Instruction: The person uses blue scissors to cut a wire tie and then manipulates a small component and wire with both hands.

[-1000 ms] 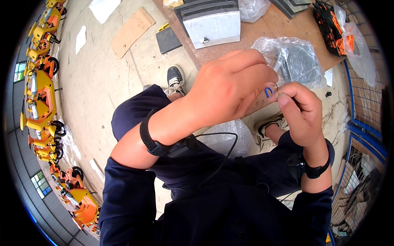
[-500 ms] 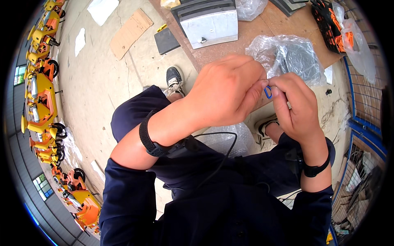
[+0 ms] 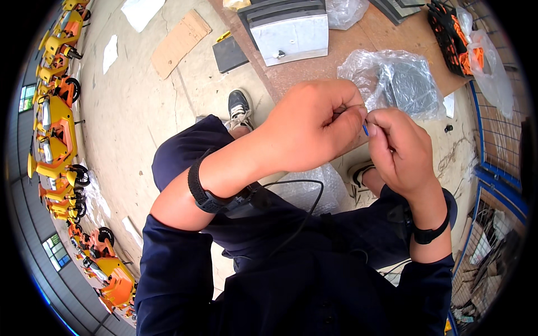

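My left hand (image 3: 316, 123) and my right hand (image 3: 400, 143) meet above my lap, fingertips pinched close together. A small blue item (image 3: 365, 129), looking like a thin loop or wire, shows between them, mostly hidden by my fingers. Just beyond the hands, a crumpled clear plastic bag (image 3: 409, 84) with a dark flat item inside lies on a brown board (image 3: 381, 33). A grey metal box (image 3: 288, 36) with a small lock stands on the board's far part. Clear bubble wrap (image 3: 319, 196) lies below my hands, between my legs.
Yellow scooters (image 3: 59, 134) line the left. A cardboard piece (image 3: 179, 42) and dark plate (image 3: 230, 56) lie on the concrete floor (image 3: 129, 101). At right are blue-framed mesh cages (image 3: 493, 140) and black-orange items (image 3: 451, 36) with a plastic bag.
My fingertips have drawn closer around the blue item, which now shows less. My right hand has moved slightly left and my left thumb has shifted up beside it.
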Available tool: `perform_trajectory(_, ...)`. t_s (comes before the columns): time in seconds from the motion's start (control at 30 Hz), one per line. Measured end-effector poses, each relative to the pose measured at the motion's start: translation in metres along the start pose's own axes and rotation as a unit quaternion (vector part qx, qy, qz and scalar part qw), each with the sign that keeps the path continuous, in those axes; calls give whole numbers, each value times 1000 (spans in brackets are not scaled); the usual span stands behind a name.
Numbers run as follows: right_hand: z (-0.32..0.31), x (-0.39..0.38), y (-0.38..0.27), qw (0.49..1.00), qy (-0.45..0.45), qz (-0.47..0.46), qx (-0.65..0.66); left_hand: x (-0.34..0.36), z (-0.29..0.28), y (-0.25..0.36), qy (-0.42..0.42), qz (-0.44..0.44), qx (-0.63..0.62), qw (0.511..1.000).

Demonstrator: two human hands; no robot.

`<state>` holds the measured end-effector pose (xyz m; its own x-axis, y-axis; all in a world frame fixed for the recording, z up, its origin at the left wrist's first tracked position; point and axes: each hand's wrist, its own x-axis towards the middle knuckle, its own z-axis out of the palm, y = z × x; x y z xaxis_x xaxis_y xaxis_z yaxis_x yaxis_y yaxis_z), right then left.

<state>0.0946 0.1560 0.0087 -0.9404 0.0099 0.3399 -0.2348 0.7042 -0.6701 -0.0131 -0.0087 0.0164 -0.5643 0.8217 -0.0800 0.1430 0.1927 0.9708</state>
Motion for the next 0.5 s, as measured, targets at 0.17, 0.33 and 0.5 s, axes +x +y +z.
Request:
perform_trajectory(0.17,0,-3,-7,995,3,77,56,-1,-1,1,-31,-47,-86,995)
perform_trajectory(0.33,-3,-3,-16,982,-1,143,126,-2,-2,-3,-53,-70,-194,977)
perform_trajectory(0.5,-9,0,-14,944,-30,236,230,0,-7,2,-59,-93,-194,975)
